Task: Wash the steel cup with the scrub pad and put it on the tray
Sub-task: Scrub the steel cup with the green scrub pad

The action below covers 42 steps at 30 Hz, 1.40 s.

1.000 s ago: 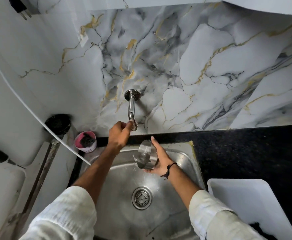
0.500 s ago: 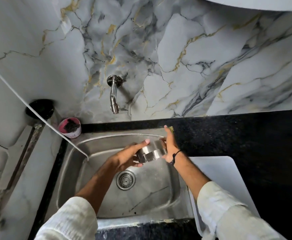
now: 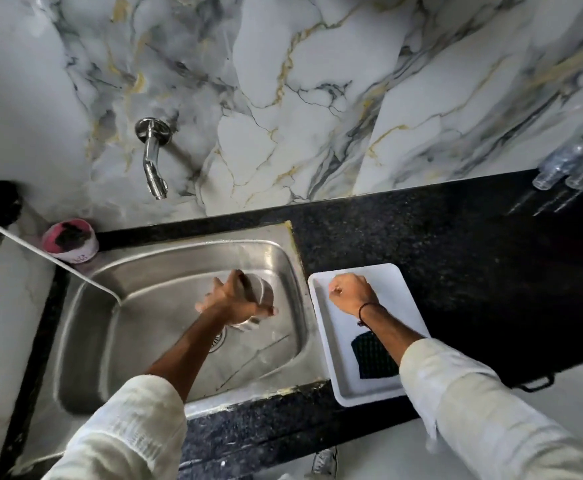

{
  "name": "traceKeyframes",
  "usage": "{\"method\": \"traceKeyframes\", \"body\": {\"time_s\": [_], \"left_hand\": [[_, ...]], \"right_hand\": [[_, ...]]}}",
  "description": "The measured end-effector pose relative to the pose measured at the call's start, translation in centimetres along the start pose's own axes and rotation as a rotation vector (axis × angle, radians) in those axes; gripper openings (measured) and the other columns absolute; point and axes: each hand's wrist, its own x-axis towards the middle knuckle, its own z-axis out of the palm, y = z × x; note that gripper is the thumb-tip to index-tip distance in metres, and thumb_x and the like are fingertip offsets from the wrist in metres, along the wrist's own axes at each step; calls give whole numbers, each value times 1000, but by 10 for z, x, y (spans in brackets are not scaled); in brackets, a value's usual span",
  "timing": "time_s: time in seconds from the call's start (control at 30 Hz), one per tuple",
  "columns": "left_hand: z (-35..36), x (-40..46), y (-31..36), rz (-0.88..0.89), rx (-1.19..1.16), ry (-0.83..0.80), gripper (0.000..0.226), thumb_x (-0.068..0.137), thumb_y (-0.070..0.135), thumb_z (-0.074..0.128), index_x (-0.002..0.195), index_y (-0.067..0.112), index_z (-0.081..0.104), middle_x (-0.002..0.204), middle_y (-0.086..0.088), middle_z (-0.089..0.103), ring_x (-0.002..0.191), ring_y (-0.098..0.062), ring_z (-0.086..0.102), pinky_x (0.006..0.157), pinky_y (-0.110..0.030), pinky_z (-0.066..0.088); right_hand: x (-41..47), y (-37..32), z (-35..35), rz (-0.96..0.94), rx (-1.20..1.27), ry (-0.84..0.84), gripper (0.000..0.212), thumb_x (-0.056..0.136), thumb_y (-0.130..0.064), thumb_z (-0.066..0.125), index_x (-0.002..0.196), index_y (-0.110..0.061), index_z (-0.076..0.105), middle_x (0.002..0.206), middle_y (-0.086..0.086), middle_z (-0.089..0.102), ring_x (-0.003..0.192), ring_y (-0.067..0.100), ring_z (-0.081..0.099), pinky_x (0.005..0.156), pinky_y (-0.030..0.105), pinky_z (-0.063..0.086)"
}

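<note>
My left hand grips the steel cup from above, holding it over the middle of the steel sink. The hand covers most of the cup, so only its right side and bottom edge show. My right hand is closed in a fist over the far end of the white tray, and I see nothing in it. The tray sits on the black counter just right of the sink. A dark scrub pad lies flat on the near half of the tray, partly under my right forearm.
A chrome tap juts from the marble wall above the sink. A pink tub with a dark scrubber stands at the sink's back left corner. A white tube slants into the sink. Clear bottles lie at the counter's far right.
My left hand came off the tap and took the cup. My right hand let go of the cup and moved right over the tray. The view shifted right, showing more tray.
</note>
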Motion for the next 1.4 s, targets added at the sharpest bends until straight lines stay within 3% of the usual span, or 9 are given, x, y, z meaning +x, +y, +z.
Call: {"method": "traceKeyframes", "body": {"time_s": [0.17,0.27,0.37,0.53,0.7,0.87,1.03,1.23,1.4], "left_hand": [[18,-5,-2,-56,-255,-58,122,41,58,98,147,22,49,143,-17,62,126,-39,65,103,-56,57],[24,-4,-6,-33,-585,-162,113,31,63,101,130,34,55,103,-10,82,69,-14,78,50,-29,60],[24,-2,-13,-33,-625,-268,57,49,88,80,96,59,65,95,-4,74,70,-15,68,66,-29,46],[22,-2,-22,-150,-1146,-355,64,63,84,75,103,34,80,92,-6,78,78,-33,71,66,-38,47],[21,-13,-20,-142,-1314,-363,70,72,84,64,98,22,83,101,-15,75,78,-36,70,61,-34,44],[18,-16,-15,-133,-1212,-305,79,73,88,59,109,21,81,105,-16,74,86,-34,65,62,-32,40],[2,-15,-24,-130,-1342,-256,71,73,86,57,91,22,84,89,-12,77,73,-32,71,62,-33,40],[-8,-14,-43,-121,-1386,-246,82,71,87,58,110,18,81,101,-15,78,78,-33,70,64,-36,43],[-9,-17,-30,-139,-1422,-262,88,64,91,62,114,20,80,105,-16,78,76,-35,74,63,-38,47]], "right_hand": [[-28,88,-2,116,-338,-196,70,89,-28,80,152,-17,50,155,10,55,142,32,54,114,44,49],[-45,105,5,106,-483,-211,74,81,-36,87,144,-16,53,149,8,59,138,32,56,108,45,53],[-49,109,10,117,-489,-206,61,80,-42,86,131,-16,64,137,9,68,128,31,64,102,41,56],[-34,94,-2,264,52,-302,52,82,-33,87,122,-2,75,124,14,77,118,31,72,102,38,59],[-18,10,-5,130,679,-33,28,87,-9,84,112,1,77,116,21,80,113,38,76,102,55,60],[-34,-105,10,-169,684,-105,34,88,-5,81,119,-4,69,122,20,77,115,35,74,105,52,59],[-60,-154,30,-170,682,-376,39,98,-55,57,107,-18,61,119,16,74,113,30,71,94,42,55],[-60,-147,27,-492,-72,-202,73,86,-83,30,122,-21,43,117,16,73,114,37,66,98,48,53],[-57,-176,24,-316,356,-240,69,81,-74,40,132,-29,51,138,8,64,133,33,54,109,42,43]]}}
